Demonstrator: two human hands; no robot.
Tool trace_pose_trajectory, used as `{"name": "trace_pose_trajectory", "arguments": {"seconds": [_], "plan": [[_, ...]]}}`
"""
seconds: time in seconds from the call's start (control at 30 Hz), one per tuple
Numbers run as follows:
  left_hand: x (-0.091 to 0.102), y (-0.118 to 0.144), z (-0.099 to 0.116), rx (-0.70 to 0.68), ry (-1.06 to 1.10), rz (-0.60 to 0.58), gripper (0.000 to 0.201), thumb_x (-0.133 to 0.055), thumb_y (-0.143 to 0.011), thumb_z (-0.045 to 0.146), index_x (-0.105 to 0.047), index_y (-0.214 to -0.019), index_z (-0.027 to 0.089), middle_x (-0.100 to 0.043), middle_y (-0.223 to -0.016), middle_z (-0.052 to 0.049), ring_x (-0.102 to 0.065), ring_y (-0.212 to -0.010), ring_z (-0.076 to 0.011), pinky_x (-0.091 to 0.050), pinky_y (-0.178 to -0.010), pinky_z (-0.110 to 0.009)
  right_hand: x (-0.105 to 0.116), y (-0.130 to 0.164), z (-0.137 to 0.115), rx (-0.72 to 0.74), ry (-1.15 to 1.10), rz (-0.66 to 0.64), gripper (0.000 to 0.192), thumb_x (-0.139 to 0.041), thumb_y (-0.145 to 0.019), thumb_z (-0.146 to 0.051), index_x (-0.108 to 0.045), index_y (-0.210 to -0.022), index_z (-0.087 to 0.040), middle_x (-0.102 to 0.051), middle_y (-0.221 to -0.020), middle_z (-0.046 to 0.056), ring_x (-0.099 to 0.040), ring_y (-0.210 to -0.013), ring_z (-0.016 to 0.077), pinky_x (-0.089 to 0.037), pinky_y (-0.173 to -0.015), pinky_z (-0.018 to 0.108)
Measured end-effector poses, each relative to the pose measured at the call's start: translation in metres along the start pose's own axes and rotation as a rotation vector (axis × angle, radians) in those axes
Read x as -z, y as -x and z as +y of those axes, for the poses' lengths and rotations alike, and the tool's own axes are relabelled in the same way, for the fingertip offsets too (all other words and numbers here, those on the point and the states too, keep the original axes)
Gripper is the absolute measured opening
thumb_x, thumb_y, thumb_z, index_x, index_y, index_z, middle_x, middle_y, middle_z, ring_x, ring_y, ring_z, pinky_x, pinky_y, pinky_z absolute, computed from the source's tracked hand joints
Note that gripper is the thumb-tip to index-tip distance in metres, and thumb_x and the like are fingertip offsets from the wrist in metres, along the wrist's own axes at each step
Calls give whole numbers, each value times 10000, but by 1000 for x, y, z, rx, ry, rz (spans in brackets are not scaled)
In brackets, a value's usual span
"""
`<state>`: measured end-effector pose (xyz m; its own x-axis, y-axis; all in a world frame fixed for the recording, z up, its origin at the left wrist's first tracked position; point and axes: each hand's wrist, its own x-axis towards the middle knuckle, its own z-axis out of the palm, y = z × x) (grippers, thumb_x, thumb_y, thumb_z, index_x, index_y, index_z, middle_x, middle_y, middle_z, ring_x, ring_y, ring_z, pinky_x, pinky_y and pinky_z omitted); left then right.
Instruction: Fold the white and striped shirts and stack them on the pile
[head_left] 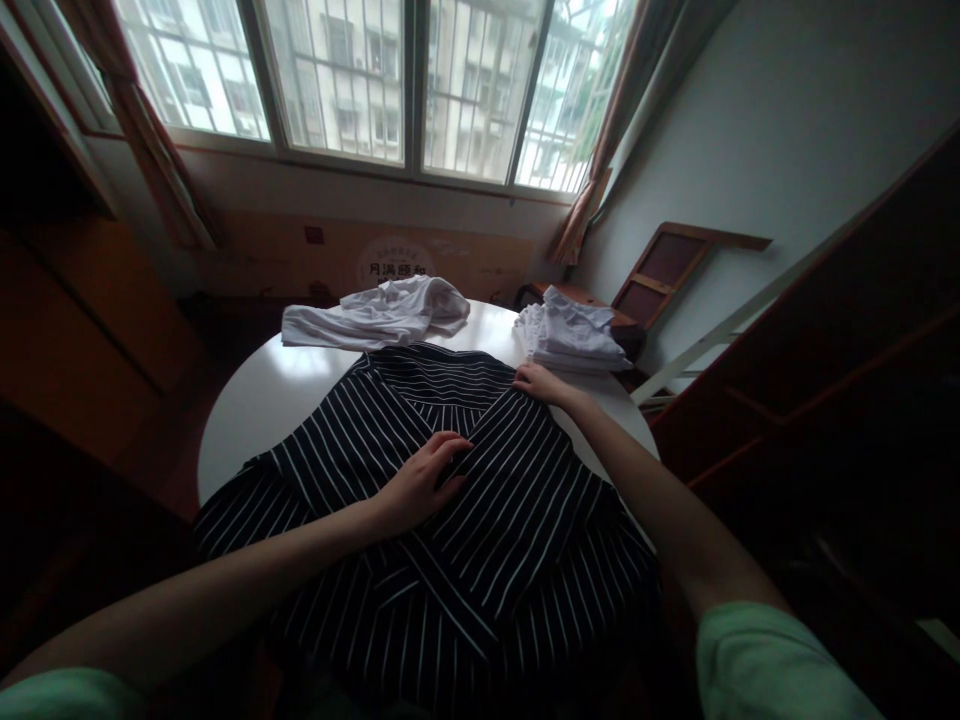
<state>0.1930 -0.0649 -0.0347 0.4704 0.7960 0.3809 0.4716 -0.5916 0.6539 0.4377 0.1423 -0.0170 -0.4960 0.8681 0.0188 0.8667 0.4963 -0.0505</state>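
Dark navy garment with thin white stripes point(450, 500) spread under both hands on round white table point(255, 400), left hand point(424, 480) flat, fingers loose, pressing its middle, right hand point(540, 383) pinching a folded edge, folded white clothes stack point(574, 335) just beyond right hand, crumpled white shirt point(382, 312) beyond left hand.

a round white table point(247, 400) carried everything. a dark striped garment point(450, 520) lay spread across most of its top, folded in toward the middle, its near edge hanging over the table's front rim. behind it, at the far edge, a crumpled white shirt point(382, 312) lay loose. to the right of that, near the far right rim, sat a stack of folded white clothes point(574, 338). bare tabletop showed on the left side.
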Motion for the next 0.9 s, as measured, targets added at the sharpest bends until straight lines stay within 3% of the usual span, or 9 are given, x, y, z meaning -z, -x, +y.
{"name": "trace_pose_trajectory", "arguments": {"seconds": [0.2,0.4,0.53,0.7,0.9], "plan": [[-1,-1,-3,-10,81,-65,387,-515,-741,121,-461,-1115,206,-495,-1103,-56,-505,-1009,-161,-441,-885,-353,2,-2,15,-74,20,71,135,-482,-825,-182,-599,-839,-117,-580,-964,98,-526,-895,159,-399,-803,247],[-1,-5,-10,-29,236,-143,242,-452,-761,81,-562,-961,161,-590,-966,-39,-553,-912,-133,-451,-848,-322,0,3,14,-157,44,85,188,-426,-857,-192,-578,-923,-103,-566,-1044,136,-533,-931,181,-396,-807,263],[2,-6,-8,4,301,-169,228,-458,-745,67,-575,-929,135,-613,-908,-38,-565,-875,-126,-458,-826,-305,1,10,-2,-189,112,110,214,-404,-861,-197,-566,-978,-123,-573,-1058,151,-534,-965,228,-395,-823,319],[4,-5,-4,0,289,-218,252,-444,-731,42,-587,-913,142,-611,-911,-32,-561,-876,-124,-458,-825,-312,4,23,-36,-271,79,264,288,-401,-850,-208,-524,-1093,-115,-574,-1093,157,-518,-1020,249,-388,-866,344],[0,-4,-7,-5,255,-203,263,-408,-755,39,-596,-902,149,-614,-913,-29,-562,-873,-122,-462,-821,-305,-28,60,-64,-162,-17,241,436,-398,-855,-361,-453,-1223,-135,-448,-1291,142,-380,-1208,246,-315,-984,384]]}}
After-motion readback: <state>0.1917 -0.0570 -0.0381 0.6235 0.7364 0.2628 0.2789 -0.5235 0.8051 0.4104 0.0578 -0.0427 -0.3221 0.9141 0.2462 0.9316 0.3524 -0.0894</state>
